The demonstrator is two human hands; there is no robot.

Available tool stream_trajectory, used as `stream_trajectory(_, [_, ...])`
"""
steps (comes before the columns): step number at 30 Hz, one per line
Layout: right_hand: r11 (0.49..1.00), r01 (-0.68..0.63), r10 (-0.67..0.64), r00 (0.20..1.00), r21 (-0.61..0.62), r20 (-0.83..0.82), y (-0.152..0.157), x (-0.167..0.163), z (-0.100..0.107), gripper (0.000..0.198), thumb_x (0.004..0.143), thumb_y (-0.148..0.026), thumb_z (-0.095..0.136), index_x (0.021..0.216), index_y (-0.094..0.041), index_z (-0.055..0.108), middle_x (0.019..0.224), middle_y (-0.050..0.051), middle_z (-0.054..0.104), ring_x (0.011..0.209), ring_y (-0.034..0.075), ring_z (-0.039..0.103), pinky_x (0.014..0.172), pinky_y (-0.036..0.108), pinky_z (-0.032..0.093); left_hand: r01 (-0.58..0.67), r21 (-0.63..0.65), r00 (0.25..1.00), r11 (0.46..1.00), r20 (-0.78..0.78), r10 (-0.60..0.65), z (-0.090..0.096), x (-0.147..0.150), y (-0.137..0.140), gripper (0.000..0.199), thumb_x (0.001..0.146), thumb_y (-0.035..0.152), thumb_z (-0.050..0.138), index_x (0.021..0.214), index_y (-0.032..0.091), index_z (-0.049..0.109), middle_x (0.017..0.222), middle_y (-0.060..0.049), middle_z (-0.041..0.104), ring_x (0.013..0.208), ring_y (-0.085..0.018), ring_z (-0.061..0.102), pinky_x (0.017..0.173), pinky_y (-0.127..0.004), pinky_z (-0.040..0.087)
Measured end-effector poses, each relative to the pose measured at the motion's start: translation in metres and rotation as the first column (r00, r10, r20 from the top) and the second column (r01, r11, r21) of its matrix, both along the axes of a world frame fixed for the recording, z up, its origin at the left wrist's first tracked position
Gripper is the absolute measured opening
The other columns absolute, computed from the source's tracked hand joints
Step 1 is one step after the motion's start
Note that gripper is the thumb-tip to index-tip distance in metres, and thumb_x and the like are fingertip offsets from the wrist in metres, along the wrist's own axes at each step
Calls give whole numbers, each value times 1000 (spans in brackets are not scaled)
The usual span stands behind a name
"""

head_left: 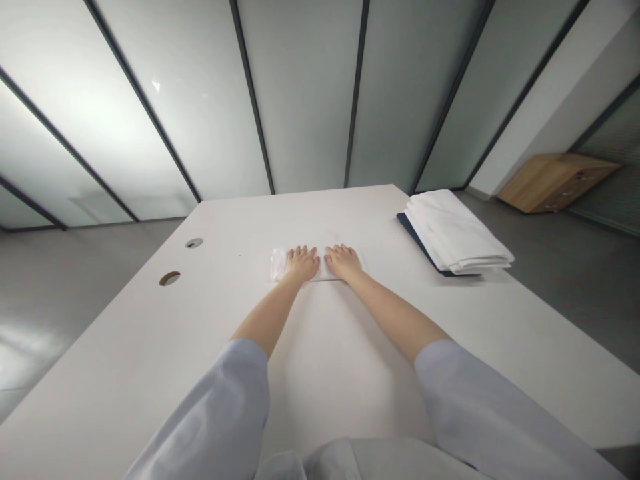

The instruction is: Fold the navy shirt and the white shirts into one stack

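A small folded white cloth (pixel 278 265) lies flat on the white table (pixel 240 293) in front of me. My left hand (pixel 303 263) rests palm down on its left part, fingers stretched forward. Beside it, my right hand (pixel 343 261) presses flat on the right part, its fingers also extended. A narrow gap separates the two hands, and the cloth shows between them. Much of the cloth is hidden under the palms.
At the table's right edge sits a stack of folded white cloths (pixel 455 230) on a dark blue folded piece (pixel 419 235). Two round cable holes (pixel 170 278) pierce the table at left. Frosted glass panels (pixel 305 93) stand behind; a wooden cabinet (pixel 550 181) is on the floor at right.
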State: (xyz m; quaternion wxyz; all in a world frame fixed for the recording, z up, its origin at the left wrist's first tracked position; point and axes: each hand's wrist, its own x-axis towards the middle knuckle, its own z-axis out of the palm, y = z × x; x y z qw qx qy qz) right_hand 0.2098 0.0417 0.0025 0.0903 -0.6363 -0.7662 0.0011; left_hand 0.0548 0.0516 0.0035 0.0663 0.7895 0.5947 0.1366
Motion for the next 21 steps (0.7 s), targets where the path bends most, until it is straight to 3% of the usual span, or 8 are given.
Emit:
stream_trajectory(6, [1000,14,-14,1000,-8,21,-3,15,0,48,99,-39,30,137,-19,51,138,15,55,127,29,46,105,45,29,-108,-42,994,993,-30,107,5,-11,7,57,91,46,40,140,18,51,151,-18,41,144,-36,27,115,-59,13])
stream_trajectory(12, [998,34,-33,999,-46,20,-10,14,5,50,99,-40,27,135,-17,53,136,17,56,123,31,49,101,45,32,-330,-111,940,937,55,337,-2,-60,9,62,92,51,35,143,18,47,154,-19,35,144,-37,26,115,-60,15])
stream_trajectory(17, [994,89,-87,996,-56,25,-14,9,13,47,98,-42,32,125,-16,60,129,20,59,120,33,49,98,47,31,-406,-120,875,906,234,424,-11,-96,1,56,94,47,35,139,19,50,151,-14,42,143,-30,32,117,-50,21])
stream_trajectory(21, [992,106,-103,993,-67,50,-18,12,22,48,96,-46,36,123,-14,61,127,21,59,119,33,48,98,46,32,-491,-119,755,863,436,489,-13,-106,-2,48,96,39,30,129,18,57,138,-14,57,132,-28,48,111,-44,35])
